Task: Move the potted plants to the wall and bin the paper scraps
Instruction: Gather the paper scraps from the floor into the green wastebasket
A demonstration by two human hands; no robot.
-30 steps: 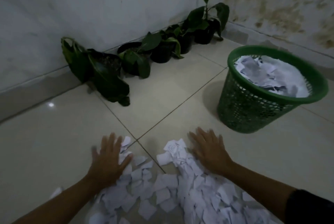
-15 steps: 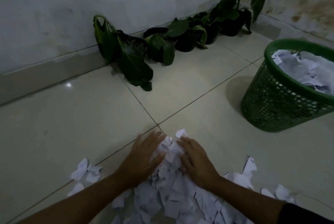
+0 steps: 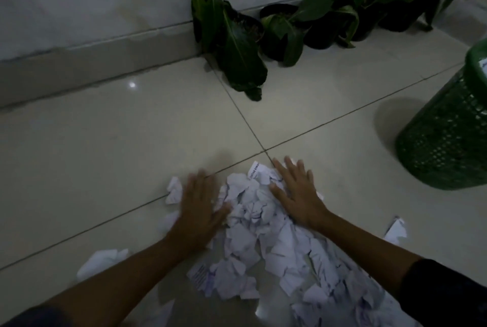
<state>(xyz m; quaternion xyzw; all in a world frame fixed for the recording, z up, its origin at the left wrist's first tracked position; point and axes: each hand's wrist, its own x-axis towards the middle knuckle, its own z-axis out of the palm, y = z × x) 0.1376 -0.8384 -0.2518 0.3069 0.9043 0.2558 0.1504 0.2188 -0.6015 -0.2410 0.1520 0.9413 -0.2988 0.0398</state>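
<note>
Both hands lie flat with straight fingers, the left hand point(image 3: 198, 204) and right hand point(image 3: 297, 193) on each side of the paper heap point(image 3: 259, 234) on the floor. It is better to squeeze the heap tightly before lifting it to the green bin point(image 3: 448, 139).

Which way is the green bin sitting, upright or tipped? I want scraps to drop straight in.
Upright: the green bin stands on its base on the floor, rim uppermost.

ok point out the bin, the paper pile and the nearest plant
bin point(image 3: 448, 142), head view, on its green mesh side wall
paper pile point(image 3: 253, 221), head view, on the crumpled scraps between the hands
nearest plant point(image 3: 237, 55), head view, on its big drooping leaf
</note>
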